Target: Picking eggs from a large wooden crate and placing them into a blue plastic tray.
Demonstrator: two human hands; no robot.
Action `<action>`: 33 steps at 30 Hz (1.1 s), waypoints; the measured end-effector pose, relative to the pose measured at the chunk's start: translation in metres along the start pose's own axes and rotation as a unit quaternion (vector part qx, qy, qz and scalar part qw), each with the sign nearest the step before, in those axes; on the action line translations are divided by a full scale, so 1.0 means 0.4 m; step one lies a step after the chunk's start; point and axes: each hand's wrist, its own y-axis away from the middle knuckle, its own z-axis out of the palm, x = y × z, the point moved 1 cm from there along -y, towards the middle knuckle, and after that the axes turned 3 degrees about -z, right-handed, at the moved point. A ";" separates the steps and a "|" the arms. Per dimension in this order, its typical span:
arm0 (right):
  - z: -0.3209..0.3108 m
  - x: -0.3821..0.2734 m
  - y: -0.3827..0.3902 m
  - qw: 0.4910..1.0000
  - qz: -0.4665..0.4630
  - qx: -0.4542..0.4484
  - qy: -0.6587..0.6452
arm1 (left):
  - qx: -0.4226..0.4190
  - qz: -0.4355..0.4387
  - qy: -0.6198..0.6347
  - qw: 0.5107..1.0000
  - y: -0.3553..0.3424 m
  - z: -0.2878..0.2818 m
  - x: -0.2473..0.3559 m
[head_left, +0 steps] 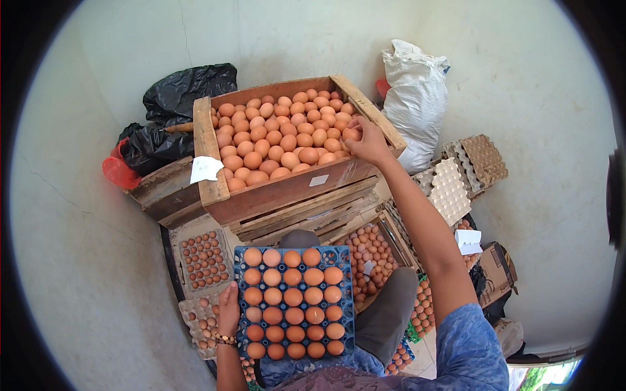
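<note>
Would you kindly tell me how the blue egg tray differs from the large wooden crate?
The blue egg tray is shallow and pocketed, while the wooden crate has tall board walls. Eggs sit in neat rows in the tray but lie loosely heaped in the crate. The left hand grips the tray's edge; the right hand holds an egg at the crate's right side. Both contain brown eggs.

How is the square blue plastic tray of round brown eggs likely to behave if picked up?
The blue tray would probably stay fairly stiff: its lattice looks like moulded plastic and its edges look straight. It is likely heavy for its size, with brown eggs in nearly every cup. If tilted, the eggs might roll out and crack, since nothing covers them.
</note>
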 end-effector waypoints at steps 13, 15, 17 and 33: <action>0.022 0.045 -0.018 0.995 0.015 -0.078 0.060 | 0.010 -0.044 -0.046 0.998 -0.007 -0.008 0.001; 0.019 0.043 -0.014 0.994 0.030 -0.080 0.063 | -0.002 -0.080 -0.065 0.995 -0.004 -0.017 -0.005; 0.016 0.037 -0.004 0.994 0.038 -0.080 0.069 | -0.015 -0.061 -0.024 0.998 0.002 -0.017 -0.006; -0.023 -0.246 0.435 0.942 -0.008 -0.242 -0.233 | -0.004 -0.015 -0.021 1.000 -0.006 -0.005 0.008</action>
